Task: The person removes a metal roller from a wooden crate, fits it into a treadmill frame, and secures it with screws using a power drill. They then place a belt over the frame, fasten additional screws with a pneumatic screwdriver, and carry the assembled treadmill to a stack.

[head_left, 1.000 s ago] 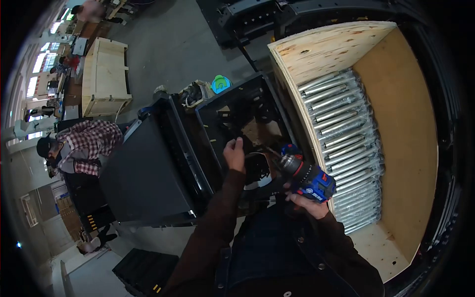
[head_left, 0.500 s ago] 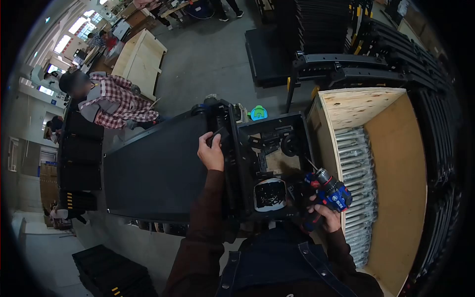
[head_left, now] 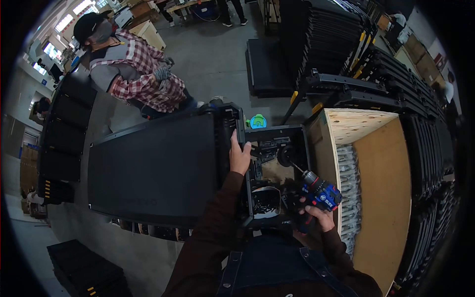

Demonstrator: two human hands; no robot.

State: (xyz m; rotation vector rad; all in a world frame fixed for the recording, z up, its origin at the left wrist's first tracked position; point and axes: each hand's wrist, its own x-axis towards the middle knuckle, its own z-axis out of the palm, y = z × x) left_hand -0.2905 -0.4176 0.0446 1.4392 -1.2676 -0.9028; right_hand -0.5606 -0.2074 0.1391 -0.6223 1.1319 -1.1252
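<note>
drill (head_left: pixel 322 193): centre-right of frame, bit pointing into the black frame (head_left: pixel 277 130) | right hand (head_left: pixel 320 219): closed round its grip | left hand (head_left: pixel 239 156): fingers out flat on the frame's edge, mid-frame | handling: probably rigid, battery-heavy, best held by the pistol grip | around: wooden crate (head_left: pixel 381 163) right, person in plaid shirt (head_left: pixel 143 74) upper left

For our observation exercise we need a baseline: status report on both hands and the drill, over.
Left hand flat on black frame edge. Right hand gripping blue drill, bit into open compartment. Co-worker at far end, clear of both hands.
</note>
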